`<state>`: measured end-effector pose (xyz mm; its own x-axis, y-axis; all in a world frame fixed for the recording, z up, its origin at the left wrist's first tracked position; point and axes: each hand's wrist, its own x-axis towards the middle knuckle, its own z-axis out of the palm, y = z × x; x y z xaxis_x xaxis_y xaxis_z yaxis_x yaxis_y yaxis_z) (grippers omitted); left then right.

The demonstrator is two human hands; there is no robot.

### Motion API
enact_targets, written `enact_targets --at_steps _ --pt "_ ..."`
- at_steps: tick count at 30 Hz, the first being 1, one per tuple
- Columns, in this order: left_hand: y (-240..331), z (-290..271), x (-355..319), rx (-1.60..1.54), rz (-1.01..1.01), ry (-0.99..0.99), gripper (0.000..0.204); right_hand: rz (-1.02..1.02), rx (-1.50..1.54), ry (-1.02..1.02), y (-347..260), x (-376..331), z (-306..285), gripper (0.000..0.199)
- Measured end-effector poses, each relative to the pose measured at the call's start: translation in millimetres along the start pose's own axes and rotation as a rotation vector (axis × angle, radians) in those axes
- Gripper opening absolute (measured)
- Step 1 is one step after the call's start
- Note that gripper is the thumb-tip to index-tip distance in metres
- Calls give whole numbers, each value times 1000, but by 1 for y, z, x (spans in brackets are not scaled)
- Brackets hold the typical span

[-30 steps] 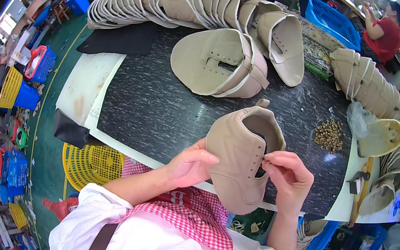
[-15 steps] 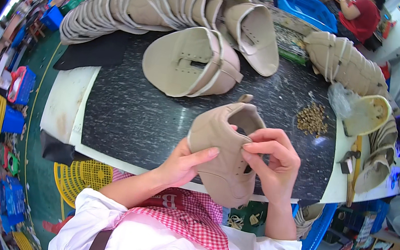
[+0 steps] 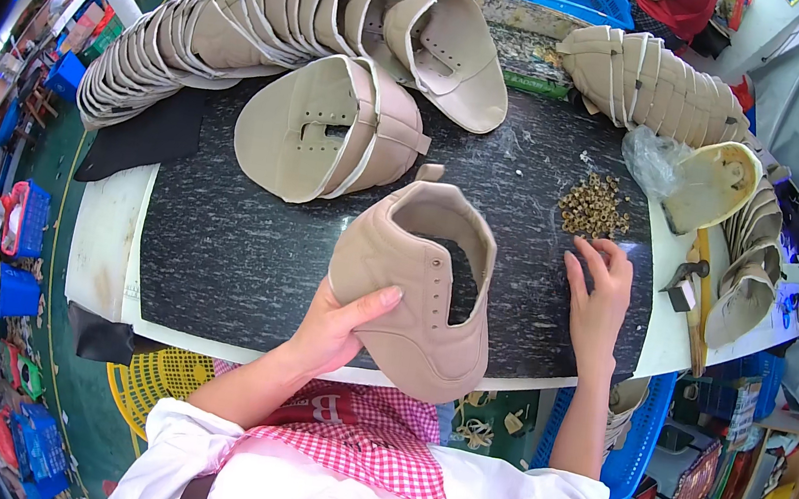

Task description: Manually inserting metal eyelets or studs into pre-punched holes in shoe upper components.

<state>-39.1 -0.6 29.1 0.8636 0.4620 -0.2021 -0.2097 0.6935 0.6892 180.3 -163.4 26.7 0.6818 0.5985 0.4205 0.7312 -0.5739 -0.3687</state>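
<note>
My left hand [image 3: 339, 327] grips a beige shoe upper [image 3: 397, 269] by its side, thumb on the outside and the other fingers hidden behind it. The upper is tilted, with its ankle opening up and its rounded toe toward me; a row of eyelet holes runs along the lacing slot. My right hand [image 3: 602, 291] is apart from the upper, fingers spread, just at the near edge of a pile of small brass-coloured eyelets [image 3: 595, 207]. Nothing shows between its fingers. Beyond my left hand, a couple of nested beige uppers [image 3: 284, 128] lie on the black work surface [image 3: 207, 255].
A long row of stacked uppers [image 3: 211, 33] curves along the far left, another stack [image 3: 653, 86] at the far right. At right are a yellowish tray [image 3: 715, 190] with a plastic bag [image 3: 652, 159], and a hammer [image 3: 698, 299]. A black cloth [image 3: 147, 136] lies at left.
My right hand has let go of the upper's lacing edge and moved right to the eyelet pile. My left hand has turned the upper so its lacing slot shows more. The view has shifted slightly.
</note>
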Motion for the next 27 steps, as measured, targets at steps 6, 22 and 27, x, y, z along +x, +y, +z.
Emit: enact_targets --at_steps 6,22,27 --pt "8 4 4 -14 -122 11 44 -157 24 29 15 5 14 18" --pt "8 15 1 102 -88 -97 52 -138 1071 -317 -86 -4 -4 19" --pt "1 15 1 246 -30 -196 58 -37 1354 -208 -81 -12 -2 22"
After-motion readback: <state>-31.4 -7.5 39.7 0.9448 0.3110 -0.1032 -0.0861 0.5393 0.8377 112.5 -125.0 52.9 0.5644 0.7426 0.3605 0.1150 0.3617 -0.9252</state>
